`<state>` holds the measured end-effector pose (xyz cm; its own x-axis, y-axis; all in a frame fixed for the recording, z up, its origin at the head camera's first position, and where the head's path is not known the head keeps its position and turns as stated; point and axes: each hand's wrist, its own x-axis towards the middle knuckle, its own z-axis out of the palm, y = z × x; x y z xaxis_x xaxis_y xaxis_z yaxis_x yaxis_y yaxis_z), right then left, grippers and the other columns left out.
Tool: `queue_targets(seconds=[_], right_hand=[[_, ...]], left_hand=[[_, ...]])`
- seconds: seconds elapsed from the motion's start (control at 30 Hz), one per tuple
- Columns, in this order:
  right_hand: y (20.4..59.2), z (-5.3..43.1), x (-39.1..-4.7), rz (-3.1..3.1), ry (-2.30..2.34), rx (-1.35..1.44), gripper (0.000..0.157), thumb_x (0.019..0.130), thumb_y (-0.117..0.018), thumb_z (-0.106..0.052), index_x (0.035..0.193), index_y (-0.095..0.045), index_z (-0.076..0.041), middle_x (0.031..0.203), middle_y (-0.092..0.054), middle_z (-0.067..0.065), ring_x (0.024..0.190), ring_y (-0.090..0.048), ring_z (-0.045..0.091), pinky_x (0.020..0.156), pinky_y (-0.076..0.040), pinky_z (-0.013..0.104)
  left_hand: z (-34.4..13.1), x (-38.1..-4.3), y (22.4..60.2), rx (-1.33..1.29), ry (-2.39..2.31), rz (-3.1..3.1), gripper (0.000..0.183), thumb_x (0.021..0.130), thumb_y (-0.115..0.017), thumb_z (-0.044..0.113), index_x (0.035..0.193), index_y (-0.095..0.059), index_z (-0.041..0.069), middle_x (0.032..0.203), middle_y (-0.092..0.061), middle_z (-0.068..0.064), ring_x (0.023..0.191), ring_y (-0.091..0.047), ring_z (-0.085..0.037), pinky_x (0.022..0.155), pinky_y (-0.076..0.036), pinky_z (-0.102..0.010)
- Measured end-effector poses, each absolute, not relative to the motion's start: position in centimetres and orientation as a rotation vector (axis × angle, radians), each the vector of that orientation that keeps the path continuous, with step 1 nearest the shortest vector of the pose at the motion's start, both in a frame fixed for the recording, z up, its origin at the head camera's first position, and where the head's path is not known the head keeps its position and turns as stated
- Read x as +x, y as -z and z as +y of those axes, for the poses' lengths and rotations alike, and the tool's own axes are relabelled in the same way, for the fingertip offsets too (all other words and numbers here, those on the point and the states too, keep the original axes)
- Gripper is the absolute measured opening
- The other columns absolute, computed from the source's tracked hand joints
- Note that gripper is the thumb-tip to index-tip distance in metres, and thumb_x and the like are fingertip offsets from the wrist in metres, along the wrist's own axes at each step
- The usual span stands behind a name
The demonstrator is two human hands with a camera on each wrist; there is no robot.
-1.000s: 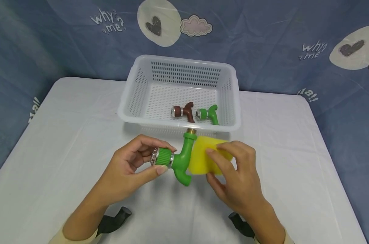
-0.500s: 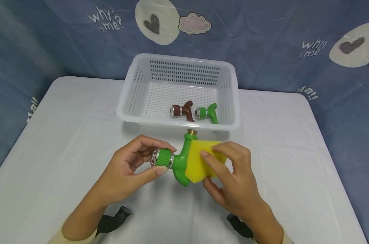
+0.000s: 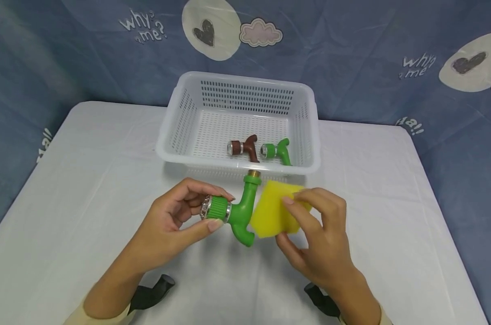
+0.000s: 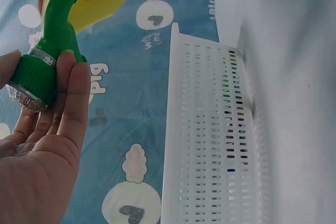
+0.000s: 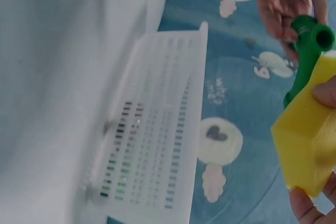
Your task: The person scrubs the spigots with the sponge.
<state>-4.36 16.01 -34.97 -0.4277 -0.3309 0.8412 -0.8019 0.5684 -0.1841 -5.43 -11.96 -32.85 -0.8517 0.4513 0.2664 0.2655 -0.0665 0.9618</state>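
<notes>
My left hand (image 3: 170,225) pinches the ribbed knob end of a green faucet (image 3: 243,214) between thumb and fingers. The faucet's brass threaded end points away toward the basket, and its spout curves toward me. In my right hand (image 3: 322,234) a yellow sponge (image 3: 275,210) is pinched between thumb and fingertips, close along the faucet's right side. From the left wrist view, the sponge (image 4: 102,1) appears behind the green faucet (image 4: 55,22). The right wrist view has the sponge (image 5: 304,135) overlapping part of the faucet (image 5: 307,51), so contact there is hard to tell.
A white perforated basket (image 3: 180,159) stands just beyond my hands on the white-covered table (image 3: 391,216). Inside it lie a brown faucet (image 3: 248,148) and a smaller-looking green faucet (image 3: 281,151). A blue printed cloth (image 3: 343,54) hangs behind the table.
The sponge moved left and toward me against the faucet half a second ago, then back right and away. The left hand and its faucet stay almost still.
</notes>
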Motion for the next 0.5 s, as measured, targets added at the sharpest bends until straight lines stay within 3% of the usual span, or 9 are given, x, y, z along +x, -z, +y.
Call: queue_targets(seconds=[0.5], right_hand=[[35.90, 15.91, -4.49, -2.066, -0.701, 0.918, 0.030, 0.100, -0.060, -0.017, 0.125, -0.063, 0.000, 0.119, -0.055, 0.026, 0.105, -0.051, 0.043, 0.087, -0.042, 0.048]], left_hand=[[-12.16, -5.53, 32.78, 0.865, -2.092, 1.992, 0.048, 0.089, -0.068, -0.021, 0.132, -0.057, -0.001, 0.127, -0.066, -0.020, 0.111, -0.068, -0.031, 0.093, -0.059, -0.035]])
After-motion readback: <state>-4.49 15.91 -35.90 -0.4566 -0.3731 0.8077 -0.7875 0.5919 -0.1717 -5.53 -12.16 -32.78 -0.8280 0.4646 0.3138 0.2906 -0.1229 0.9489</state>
